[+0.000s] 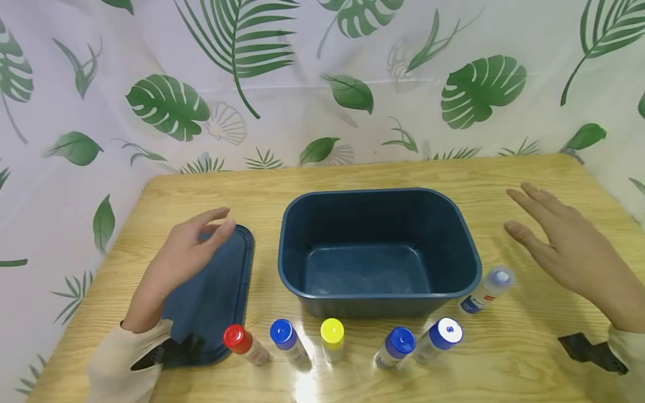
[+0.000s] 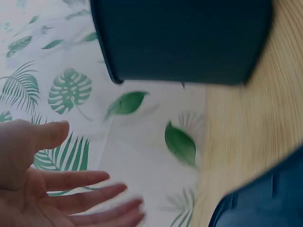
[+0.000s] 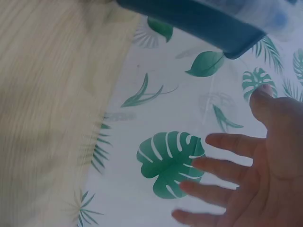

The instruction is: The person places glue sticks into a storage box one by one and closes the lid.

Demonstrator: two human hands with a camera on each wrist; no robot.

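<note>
My left hand (image 1: 183,252) hovers over a flat dark blue lid (image 1: 221,302), fingers relaxed and holding nothing. On the other side, my right hand (image 1: 571,243) is held above the table with its fingers spread. Between them stands a deep dark blue bin (image 1: 375,308), its inside bare. A clear-capped tube (image 1: 486,290) with a blue and red label stands by the bin's right front corner, nearest my right hand. Both wrist views show the left palm (image 2: 42,194) and right palm (image 3: 265,175) bare, with the bin beyond them.
Along the front of the bin stand a red-capped tube (image 1: 247,344), a blue-capped tube (image 1: 289,340), a yellow-capped tube (image 1: 332,338) and two more blue-capped tubes, one a blue tube (image 1: 397,347) and one a white-topped tube (image 1: 438,338). A leaf-patterned cloth (image 1: 282,129) hangs behind the wooden table (image 1: 242,196).
</note>
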